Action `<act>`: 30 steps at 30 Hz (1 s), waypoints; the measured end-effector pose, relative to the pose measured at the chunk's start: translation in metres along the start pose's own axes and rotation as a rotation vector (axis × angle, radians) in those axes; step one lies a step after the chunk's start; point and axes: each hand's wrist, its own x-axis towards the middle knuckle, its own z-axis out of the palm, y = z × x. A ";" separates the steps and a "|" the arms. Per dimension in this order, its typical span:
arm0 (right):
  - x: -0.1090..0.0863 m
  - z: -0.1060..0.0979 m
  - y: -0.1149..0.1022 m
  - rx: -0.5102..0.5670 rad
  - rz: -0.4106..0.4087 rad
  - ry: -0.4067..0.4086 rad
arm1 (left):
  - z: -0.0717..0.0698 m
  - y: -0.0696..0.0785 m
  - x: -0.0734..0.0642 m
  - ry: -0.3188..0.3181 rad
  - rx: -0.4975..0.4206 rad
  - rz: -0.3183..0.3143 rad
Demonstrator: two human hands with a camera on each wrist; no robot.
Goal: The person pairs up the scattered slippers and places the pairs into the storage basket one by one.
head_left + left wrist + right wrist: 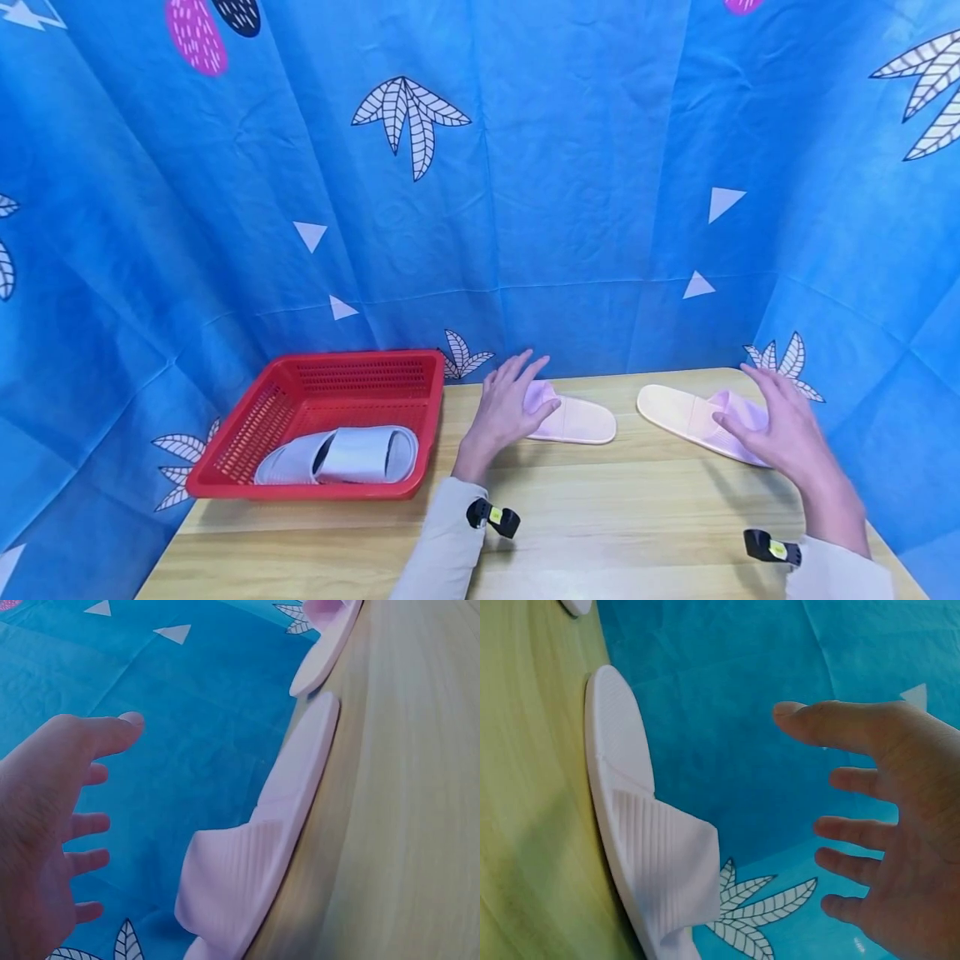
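Note:
Two pink slippers lie on the wooden table with their heel ends facing each other. Over the toe end of the left pink slipper [585, 419] hovers my left hand [504, 408], fingers spread and holding nothing. Its strap [232, 874] shows ribbed in the left wrist view, apart from the hand. My right hand [787, 429] is above the toe end of the right pink slipper [675, 410], thumb apart from the fingers. In the right wrist view a gap separates that slipper's strap [675, 862] from the loosely bent fingers.
At the left of the table [600, 533] stands a red plastic basket [431, 450] with perforated walls. Light grey slippers [360, 454] lie in it, partly overlapping. A blue patterned curtain [562, 208] hangs behind the table and at both sides.

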 end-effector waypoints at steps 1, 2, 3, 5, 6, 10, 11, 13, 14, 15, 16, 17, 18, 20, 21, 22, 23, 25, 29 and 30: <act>0.000 0.001 0.001 -0.001 0.003 -0.009 | 0.001 0.000 0.000 -0.001 0.001 0.000; -0.001 0.002 0.002 -0.003 0.007 -0.016 | 0.002 -0.001 0.000 -0.005 0.003 0.000; -0.001 0.003 0.003 -0.004 0.010 -0.024 | 0.004 -0.001 0.000 -0.009 0.003 0.000; -0.001 0.004 0.004 -0.008 0.016 -0.038 | 0.006 -0.002 0.000 -0.021 0.008 0.001; -0.001 0.005 0.005 -0.011 0.017 -0.046 | 0.007 -0.003 0.000 -0.027 0.009 0.003; -0.003 0.009 0.009 -0.016 0.024 -0.068 | 0.011 -0.005 0.000 -0.053 0.002 0.000; -0.003 0.010 0.010 -0.016 0.025 -0.072 | 0.012 -0.006 0.000 -0.060 0.000 -0.003; -0.003 0.012 0.012 -0.015 0.025 -0.079 | 0.013 -0.007 0.001 -0.066 -0.004 -0.003; -0.003 0.013 0.014 -0.013 0.027 -0.085 | 0.014 -0.008 0.001 -0.074 -0.002 -0.007; -0.003 0.014 0.015 -0.014 0.029 -0.092 | 0.014 -0.009 0.001 -0.080 -0.002 -0.011; -0.004 0.016 0.017 -0.013 0.027 -0.099 | 0.015 -0.010 0.000 -0.089 -0.003 -0.017; -0.004 0.017 0.018 -0.011 0.027 -0.106 | 0.016 -0.011 0.000 -0.099 -0.003 -0.022; -0.005 0.019 0.020 -0.009 0.028 -0.114 | 0.017 -0.012 0.000 -0.106 -0.007 -0.027; -0.005 0.022 0.021 -0.004 0.027 -0.125 | 0.018 -0.014 -0.002 -0.119 -0.019 -0.044; -0.006 0.023 0.022 -0.003 0.026 -0.125 | 0.019 -0.015 -0.002 -0.123 -0.027 -0.050; -0.006 0.025 0.023 0.000 0.026 -0.125 | 0.020 -0.016 -0.003 -0.126 -0.032 -0.054; -0.006 0.026 0.024 0.006 0.027 -0.124 | 0.021 -0.017 -0.003 -0.127 -0.037 -0.057; -0.006 0.028 0.025 0.010 0.032 -0.122 | 0.022 -0.018 -0.004 -0.127 -0.042 -0.061; -0.007 0.031 0.028 0.004 0.040 -0.124 | 0.024 -0.020 -0.003 -0.140 -0.029 -0.064; -0.007 0.032 0.029 0.000 0.043 -0.127 | 0.025 -0.020 -0.003 -0.145 -0.025 -0.066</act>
